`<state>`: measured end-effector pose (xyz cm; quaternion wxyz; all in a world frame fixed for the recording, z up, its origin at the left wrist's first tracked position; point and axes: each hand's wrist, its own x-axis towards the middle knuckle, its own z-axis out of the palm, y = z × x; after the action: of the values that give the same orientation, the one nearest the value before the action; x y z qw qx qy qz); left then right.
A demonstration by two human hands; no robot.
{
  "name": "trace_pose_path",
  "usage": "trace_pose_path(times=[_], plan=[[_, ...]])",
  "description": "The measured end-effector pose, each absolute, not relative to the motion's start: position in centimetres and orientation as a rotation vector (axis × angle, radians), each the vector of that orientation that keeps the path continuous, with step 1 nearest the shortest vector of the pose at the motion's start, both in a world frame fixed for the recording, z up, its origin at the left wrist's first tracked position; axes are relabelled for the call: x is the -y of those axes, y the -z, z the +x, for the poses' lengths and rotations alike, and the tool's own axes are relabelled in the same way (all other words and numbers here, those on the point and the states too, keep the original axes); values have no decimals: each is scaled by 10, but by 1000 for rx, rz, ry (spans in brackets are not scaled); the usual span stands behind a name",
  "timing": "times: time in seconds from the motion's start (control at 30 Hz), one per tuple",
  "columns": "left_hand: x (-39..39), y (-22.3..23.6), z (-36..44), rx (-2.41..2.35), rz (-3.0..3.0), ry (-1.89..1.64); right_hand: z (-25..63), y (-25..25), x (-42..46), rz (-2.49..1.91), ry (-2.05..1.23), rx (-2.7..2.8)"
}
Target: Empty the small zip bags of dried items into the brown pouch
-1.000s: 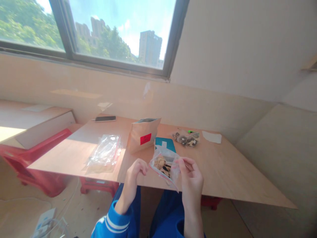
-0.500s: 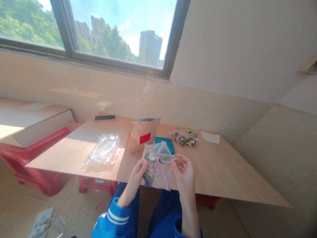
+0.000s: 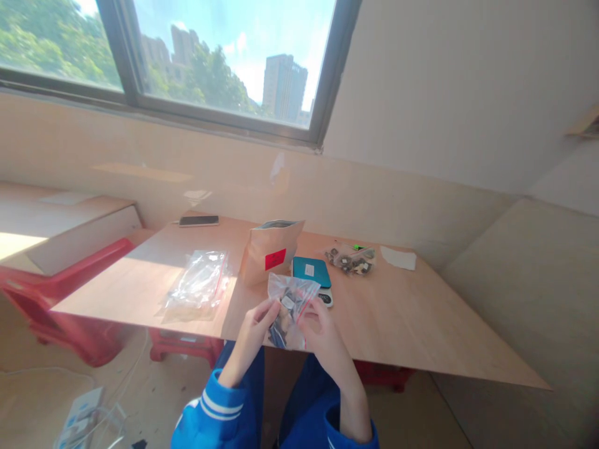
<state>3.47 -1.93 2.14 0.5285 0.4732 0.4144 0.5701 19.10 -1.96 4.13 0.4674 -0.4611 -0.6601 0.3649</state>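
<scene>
A small clear zip bag (image 3: 289,304) with a red seal strip holds dark and tan pieces. I hold it upright above the near table edge. My left hand (image 3: 253,330) pinches its left side. My right hand (image 3: 322,337) grips its right side, fingers curled round the plastic. Just behind the bag lies a teal scale (image 3: 312,273) with a small white label, and a tan paper pouch (image 3: 270,251) with a red sticker stands to its left.
On the wooden table (image 3: 412,324) lie a pile of empty clear bags (image 3: 199,284), a phone (image 3: 199,221) at the far left, a filled bag (image 3: 352,260) and a white paper (image 3: 398,257) at the back. A red stool (image 3: 70,312) stands left.
The bag has turned from tilted flat to upright and drawn closer between my hands. My right hand has moved left and closed on the bag's side.
</scene>
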Motion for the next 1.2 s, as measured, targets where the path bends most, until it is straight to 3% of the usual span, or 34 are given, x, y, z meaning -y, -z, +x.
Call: trace_pose_path(times=[0.53,0.83,1.2], plan=[[24,-20,31,-1118,1180,-1332,182,-46,22,-1116,-1189,1483],[18,-17,29,-1040,1044,-1380,180,-41,11,-1129,-1112,1181],[19,-21,32,-1104,990,-1537,168,-40,8,-1140,-1097,1214]])
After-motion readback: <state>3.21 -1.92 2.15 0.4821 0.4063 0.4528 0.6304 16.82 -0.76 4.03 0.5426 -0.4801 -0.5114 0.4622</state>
